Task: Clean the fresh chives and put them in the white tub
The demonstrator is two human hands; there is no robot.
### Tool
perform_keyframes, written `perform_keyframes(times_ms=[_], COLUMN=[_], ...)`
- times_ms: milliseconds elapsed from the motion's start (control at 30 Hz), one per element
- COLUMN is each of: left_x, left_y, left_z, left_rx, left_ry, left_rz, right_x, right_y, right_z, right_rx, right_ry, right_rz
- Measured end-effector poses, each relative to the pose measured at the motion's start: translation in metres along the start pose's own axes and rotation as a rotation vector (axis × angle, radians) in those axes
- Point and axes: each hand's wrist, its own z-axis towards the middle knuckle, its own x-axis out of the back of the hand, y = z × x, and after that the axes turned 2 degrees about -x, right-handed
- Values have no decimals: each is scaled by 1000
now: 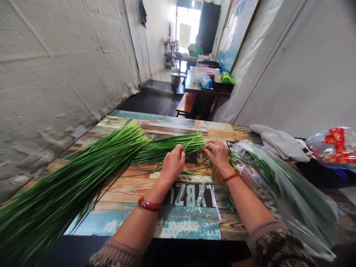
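I judge these green stalks (167, 145), mid-tabletop (191, 222) right of a larger bunch (94, 163), light, limp and easily bruised; hold near the firmer pale ends (200, 137). My left hand (174, 162) pinches some; my right hand (218, 155) nearly closes, its grip unclear. Pale walls (63, 55) flank the narrow room.

Green stalks (165, 145) on a wood-patterned table (122, 189)

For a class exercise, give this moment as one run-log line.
left hand: at smaller green bundle; right hand: at bundle's pale ends; larger bundle: left; plastic bag: right
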Motion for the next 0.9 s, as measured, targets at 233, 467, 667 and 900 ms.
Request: perform_keyframes(times_ms=[233,467,667,900], left_x=[9,12,-4,-2], left_y=[9,16,17,17], left_z=[-1,-4,-9,-8], left_rx=[-138,-323,-350,-249], left_ry=[257,188,-120,-356], left_rz=[105,-191,-278,-249], right_x=[30,47,47,48], right_y=[-5,-24,-29,-29], right_z=[-21,-26,-26,-26], right_rx=[-20,161,178,112], right_ry=[-72,-178,-124,-64], right_rz=[484,441,364,357])
